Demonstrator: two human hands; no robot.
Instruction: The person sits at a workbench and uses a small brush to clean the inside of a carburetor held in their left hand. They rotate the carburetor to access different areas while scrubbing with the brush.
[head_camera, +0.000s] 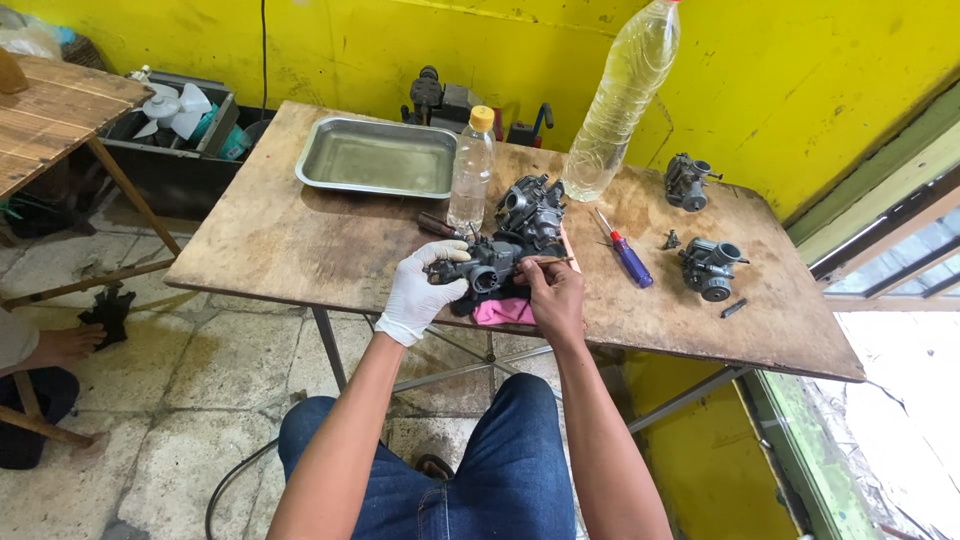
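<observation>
- Two hands meet at the near edge of the table: the left hand (418, 293), in a white glove, is wrapped around a dark grey metal carburettor (482, 268), and the bare right hand (553, 294) pinches a thin brown stick (545, 261) whose tip lies against the carburettor's right side.
- Far left of the grip, another person's hand (70, 345) rests beside a black rag (108, 312) on the floor.
- Beyond the grip and to its left lies a shallow rectangular steel tray (377, 157); a small clear plastic bottle with a yellow cap (470, 168) stands just behind the gloved hand.
- Directly behind the held part sits a second dark carburettor (531, 207), with a pink cloth (503, 311) under the grip.
- Right of the grip: a tall clear plastic bottle (621, 96), a red-and-blue screwdriver (625, 251), and two more grey carburettors (688, 181) (711, 267).
- All rest on a worn plywood table (290, 240) against a yellow wall (800, 70), over cracked stone flooring (200, 370).
- The held carburettor looks grimy, its round bore facing the camera.
</observation>
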